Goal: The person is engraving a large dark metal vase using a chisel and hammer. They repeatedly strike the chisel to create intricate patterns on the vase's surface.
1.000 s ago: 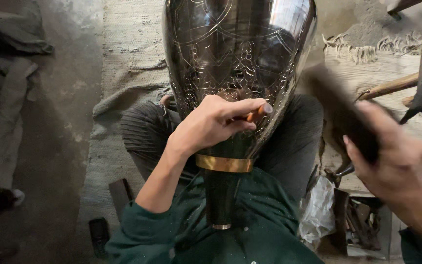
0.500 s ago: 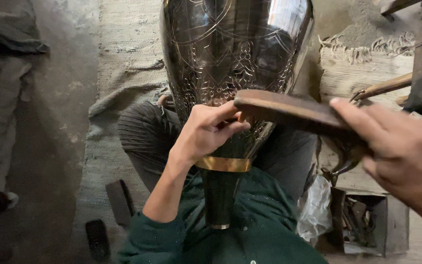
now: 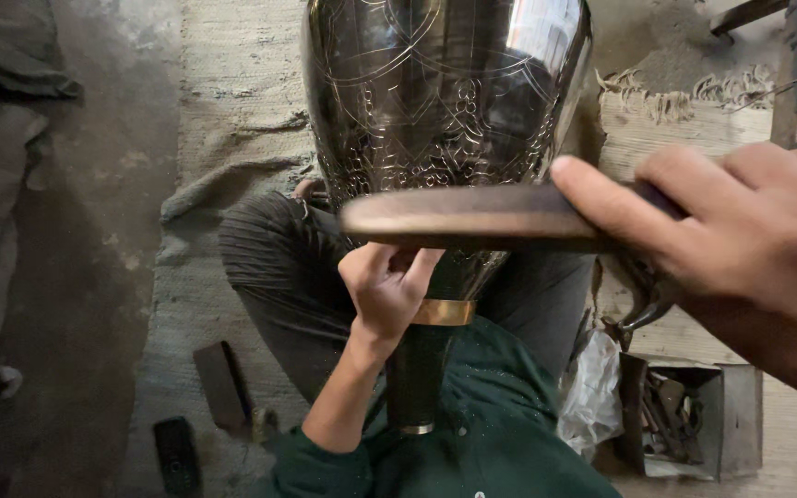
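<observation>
One tall engraved metal vase (image 3: 445, 101), dark and shiny, with brass band

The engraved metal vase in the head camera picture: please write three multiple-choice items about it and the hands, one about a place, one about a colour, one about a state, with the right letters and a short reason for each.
1. Where does the metal box of tools lie?
A. at the lower right, on the floor
B. at the upper left
C. on top of the vase

2. What colour is the band around the narrow neck of the vase?
A. red
B. gold
C. white

3. What is the state of the right hand?
A. open and bare
B. flat on the floor
C. closed in a grip on a flat wooden tool

Answers:
1 A: the metal box lies at the lower right, beside a white plastic bag.
2 B: the band on the vase shines gold.
3 C: the right hand grips the flat wooden tool, raised above the left hand, which rests at the vase.
</observation>
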